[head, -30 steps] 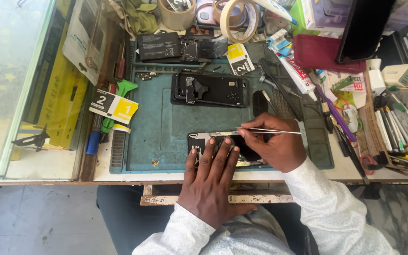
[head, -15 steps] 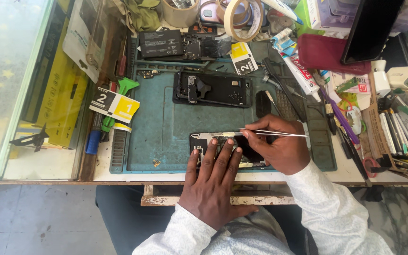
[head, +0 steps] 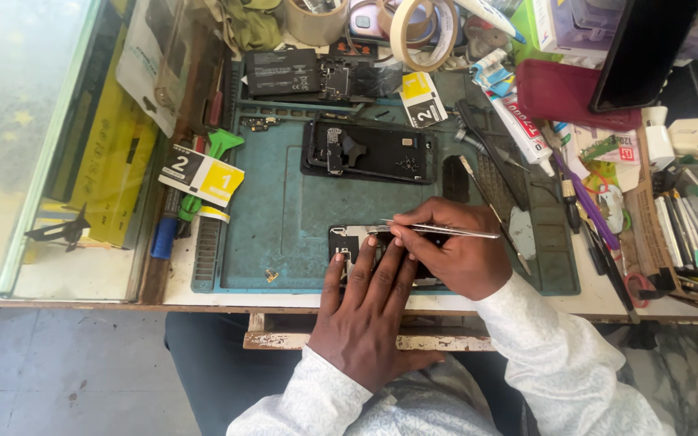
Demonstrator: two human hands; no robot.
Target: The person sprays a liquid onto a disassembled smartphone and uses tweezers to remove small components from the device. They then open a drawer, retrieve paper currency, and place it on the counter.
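An opened phone is lying on the teal mat at the bench's near edge; the left hand is lying flat on it, fingers spread, gripping nothing; the right hand, just beside, is pinching metal tweezers over it; a second dismantled phone is lying beyond both hands.

I see a wooden bench with a chipped front edge, a teal work mat over its middle. Glass display case along the bench's left edge. Grey speckled floor below. Daylight, even, soft.
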